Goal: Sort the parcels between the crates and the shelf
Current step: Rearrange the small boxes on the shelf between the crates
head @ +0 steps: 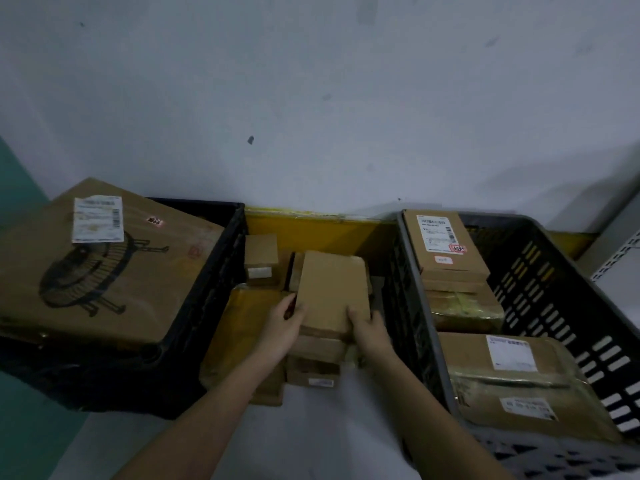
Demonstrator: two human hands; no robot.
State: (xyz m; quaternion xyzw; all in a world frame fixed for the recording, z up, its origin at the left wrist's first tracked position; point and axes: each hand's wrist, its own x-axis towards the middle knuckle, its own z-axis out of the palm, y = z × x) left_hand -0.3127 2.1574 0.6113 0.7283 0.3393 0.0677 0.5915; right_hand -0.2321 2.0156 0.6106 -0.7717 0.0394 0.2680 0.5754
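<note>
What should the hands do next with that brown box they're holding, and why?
Probably lift it straight up. Both the left hand and the right hand already grip the flat cardboard parcel at its near corners, and it lies atop the floor pile between the crates, so it looks free to rise.

No text is legible. White shipping labels with barcodes sit on the big box [100, 268] at 9 o'clock and the slim box [445, 244] at 2 o'clock. Print too blurred to read.

Brown cardboard parcels [332, 289] | black slotted crates [540, 282] | big box [104, 271] printed with black fan drawing | yellow strip [311, 230] under grey wall [311, 98]
</note>
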